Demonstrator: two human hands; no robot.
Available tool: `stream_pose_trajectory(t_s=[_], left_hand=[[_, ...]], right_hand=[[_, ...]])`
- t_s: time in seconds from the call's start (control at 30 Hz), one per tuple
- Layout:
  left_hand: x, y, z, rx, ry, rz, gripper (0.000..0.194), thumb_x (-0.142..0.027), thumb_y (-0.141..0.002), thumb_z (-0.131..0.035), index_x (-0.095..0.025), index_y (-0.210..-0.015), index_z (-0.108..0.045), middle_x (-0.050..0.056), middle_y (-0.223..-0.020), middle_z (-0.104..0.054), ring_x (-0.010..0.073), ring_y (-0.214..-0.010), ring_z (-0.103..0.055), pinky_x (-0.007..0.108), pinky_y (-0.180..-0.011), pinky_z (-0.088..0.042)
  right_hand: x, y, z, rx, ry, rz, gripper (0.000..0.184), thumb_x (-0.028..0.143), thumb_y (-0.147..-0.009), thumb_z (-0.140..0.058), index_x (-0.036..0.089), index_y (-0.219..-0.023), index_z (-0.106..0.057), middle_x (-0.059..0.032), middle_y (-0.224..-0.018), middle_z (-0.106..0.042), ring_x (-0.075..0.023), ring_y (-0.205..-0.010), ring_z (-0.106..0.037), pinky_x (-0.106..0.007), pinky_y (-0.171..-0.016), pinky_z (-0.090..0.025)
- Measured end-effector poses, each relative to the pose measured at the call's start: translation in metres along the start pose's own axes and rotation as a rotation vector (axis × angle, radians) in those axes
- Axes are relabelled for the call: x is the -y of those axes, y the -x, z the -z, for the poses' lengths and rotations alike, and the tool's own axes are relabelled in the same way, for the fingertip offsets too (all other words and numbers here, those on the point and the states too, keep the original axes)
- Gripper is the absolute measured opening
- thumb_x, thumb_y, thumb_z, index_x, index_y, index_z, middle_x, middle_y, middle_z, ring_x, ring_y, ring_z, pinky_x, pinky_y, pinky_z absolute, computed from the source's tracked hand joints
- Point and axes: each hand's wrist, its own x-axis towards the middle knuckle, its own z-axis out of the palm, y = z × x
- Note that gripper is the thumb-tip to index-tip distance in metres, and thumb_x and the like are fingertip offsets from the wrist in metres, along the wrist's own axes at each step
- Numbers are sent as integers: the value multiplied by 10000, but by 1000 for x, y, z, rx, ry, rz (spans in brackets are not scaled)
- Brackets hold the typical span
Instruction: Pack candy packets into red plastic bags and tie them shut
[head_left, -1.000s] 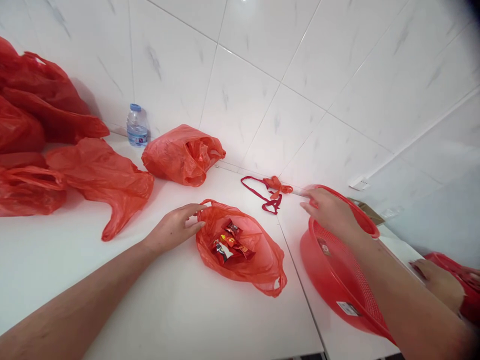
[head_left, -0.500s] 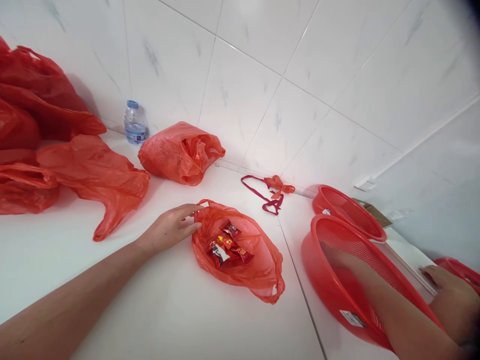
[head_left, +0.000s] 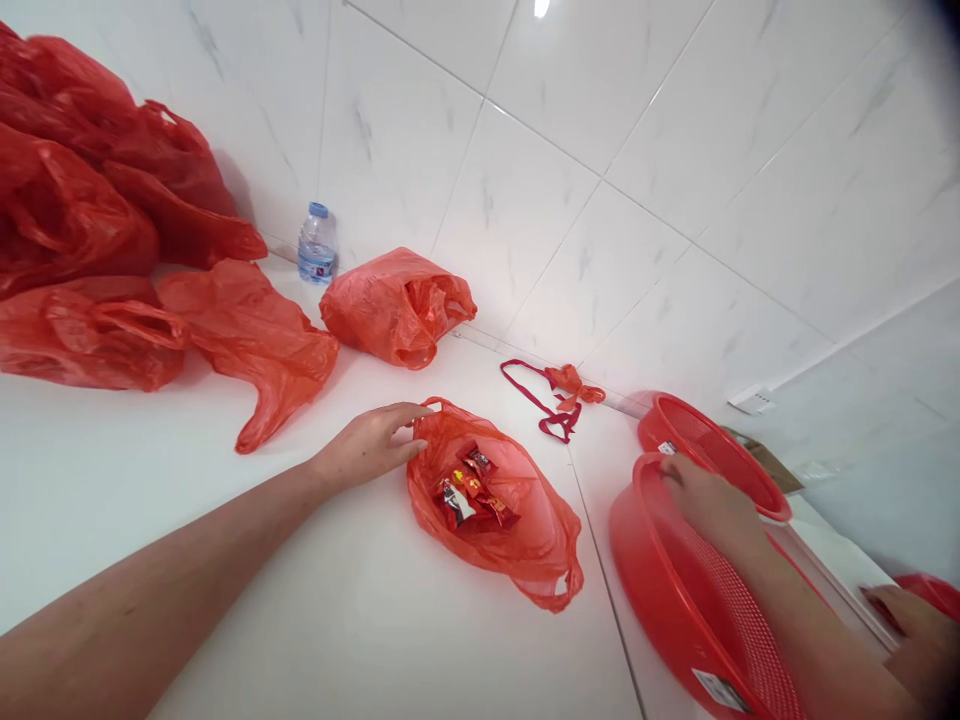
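Observation:
An open red plastic bag [head_left: 536,500] lies on the white table with several small wrapped snack packets [head_left: 472,490] inside. My left hand [head_left: 375,440] holds the near-left rim by one handle, thumb and fingers on either side of the thin plastic. To the right, my right hand [head_left: 705,495] is above the far rim of a large red basket [head_left: 652,590], its fingers curled downward. Whatever is in those fingers is hidden. The basket's inside is mostly covered by my right forearm.
Filled red bags [head_left: 82,200] crowd the left side. A water bottle [head_left: 317,245] and another bag [head_left: 390,305] stand by the tiled wall. Red ribbon [head_left: 559,425] lies behind. A second red basket [head_left: 720,455] sits beyond the large one; another person's hand [head_left: 915,620] shows at far right.
My right hand went down into the large basket and has come back up above its rim. My left hand stays at the bag's rim. The view has shifted slightly.

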Motion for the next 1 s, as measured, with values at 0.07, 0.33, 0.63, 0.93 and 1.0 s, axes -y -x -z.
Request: stream_pose_trajectory(t_s=[0.07, 0.33, 0.63, 0.93, 1.0], left_hand=[[0, 0, 0, 4, 16, 5, 436, -429, -792, -507, -314, -1207, -570, -1, -1227, -603, 214, -1041, -590, 324, -859, -524], [-2, 1, 0, 2, 25, 12, 456, -426, -790, -507, -315, -1230, -553, 0, -1214, -609, 212, -1052, -586, 322, -870, -516], [1, 2, 1, -3, -6, -9, 447, -433, -802, -513, -320, -1233, -546, 0, -1221, -604, 213, -1035, -591, 330, -862, -510], [0, 2, 4, 4, -9, -36, 485, -407, -808, -501, -305, -1282, -507, 29, -1264, -559, 206, -1015, -580, 326, -824, -523], [0, 3, 4, 2, -12, -35, 482, -405, -804, -505, -291, -1273, -515, 39, -1243, -563, 198, -975, -588, 324, -801, -529]], right_hand=[[22, 4, 19, -80, 21, 8, 280, 387, -898, -337, 255, -998, -562, -101, -903, -670, -259, -694, -597, -327, -524, -368], [133, 47, 30, -181, -54, 608, 326, 159, -908, -319, 285, -1094, -555, -34, -962, -659, -182, -789, -625, -281, -603, -438], [141, 63, 26, -110, 40, 728, 308, 232, -899, -419, 248, -1194, -508, -78, -1151, -602, -221, -941, -615, -343, -712, -524], [94, 129, -18, -30, -35, 608, 554, 335, -777, -634, 305, -1301, -458, -126, -1265, -487, -265, -1028, -598, -377, -745, -571], [84, 137, -35, -31, -46, 571, 608, 286, -783, -620, 313, -1350, -404, -124, -1206, -507, -247, -963, -625, -363, -709, -576]])
